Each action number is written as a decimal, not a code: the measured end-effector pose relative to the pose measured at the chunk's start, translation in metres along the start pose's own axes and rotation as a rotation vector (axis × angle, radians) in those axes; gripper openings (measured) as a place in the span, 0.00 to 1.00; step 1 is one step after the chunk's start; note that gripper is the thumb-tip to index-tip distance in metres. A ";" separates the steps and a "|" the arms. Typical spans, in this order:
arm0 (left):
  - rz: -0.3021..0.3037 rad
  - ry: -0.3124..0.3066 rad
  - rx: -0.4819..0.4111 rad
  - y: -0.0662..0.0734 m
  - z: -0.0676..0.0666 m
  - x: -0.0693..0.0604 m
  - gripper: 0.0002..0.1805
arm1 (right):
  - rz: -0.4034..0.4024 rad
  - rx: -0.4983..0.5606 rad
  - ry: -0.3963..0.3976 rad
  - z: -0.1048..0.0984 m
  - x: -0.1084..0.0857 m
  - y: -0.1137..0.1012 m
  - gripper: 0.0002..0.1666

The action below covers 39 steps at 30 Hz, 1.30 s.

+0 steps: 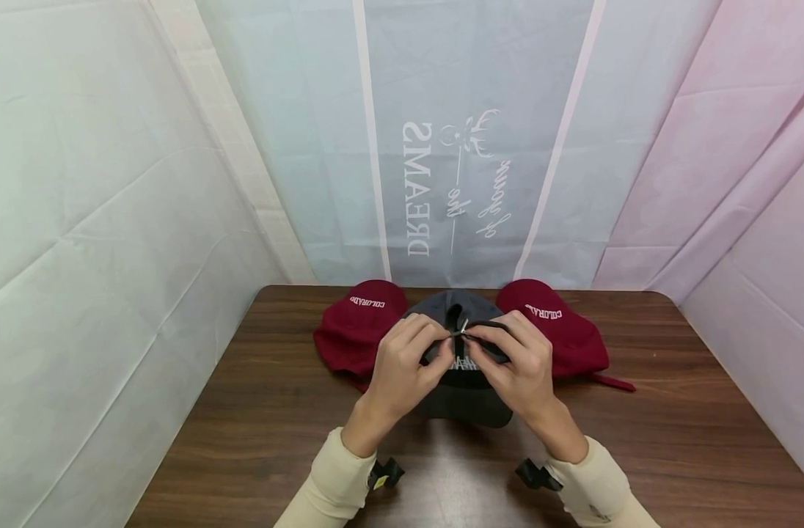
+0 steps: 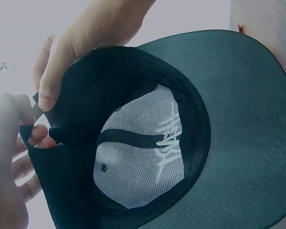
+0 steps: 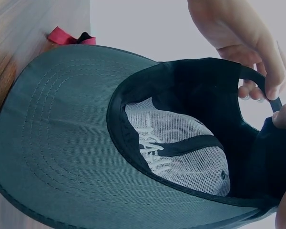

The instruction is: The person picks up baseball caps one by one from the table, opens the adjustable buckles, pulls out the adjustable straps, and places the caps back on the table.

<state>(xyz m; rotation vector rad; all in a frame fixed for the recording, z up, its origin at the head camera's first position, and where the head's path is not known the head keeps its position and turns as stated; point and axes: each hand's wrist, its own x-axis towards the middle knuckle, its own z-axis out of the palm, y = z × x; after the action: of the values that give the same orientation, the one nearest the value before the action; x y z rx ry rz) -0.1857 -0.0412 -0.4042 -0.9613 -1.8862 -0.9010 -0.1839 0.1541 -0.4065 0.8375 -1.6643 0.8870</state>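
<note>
A dark baseball cap [image 1: 464, 405] is held up over the table, brim toward me and its inside showing. White mesh lining [image 2: 138, 152] with light stitched lettering is visible inside. My left hand [image 1: 408, 359] pinches the back adjuster strap between thumb and fingers. On the other side my right hand [image 1: 522, 361] pinches the same strap [image 3: 251, 74], close to the left fingertips. A small shiny metal buckle [image 1: 464, 327] shows between the two hands. Fingers hide part of the strap, so how it runs through the buckle cannot be told.
Two maroon caps with white COLORADO lettering lie at the table's back, one on the left [image 1: 357, 334] and one on the right [image 1: 569, 334]. The right one's strap [image 1: 616, 382] sticks out sideways. Fabric curtains [image 1: 329, 147] enclose the wooden table [image 1: 666, 440].
</note>
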 end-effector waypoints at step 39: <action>-0.062 -0.033 -0.045 -0.006 -0.007 -0.005 0.11 | 0.105 0.037 -0.004 -0.008 -0.003 0.005 0.05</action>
<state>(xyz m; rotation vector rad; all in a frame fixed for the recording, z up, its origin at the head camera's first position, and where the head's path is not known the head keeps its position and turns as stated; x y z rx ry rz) -0.1866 -0.0510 -0.4077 -0.9538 -1.9404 -0.9733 -0.1844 0.1637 -0.4091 0.7834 -1.7127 0.9914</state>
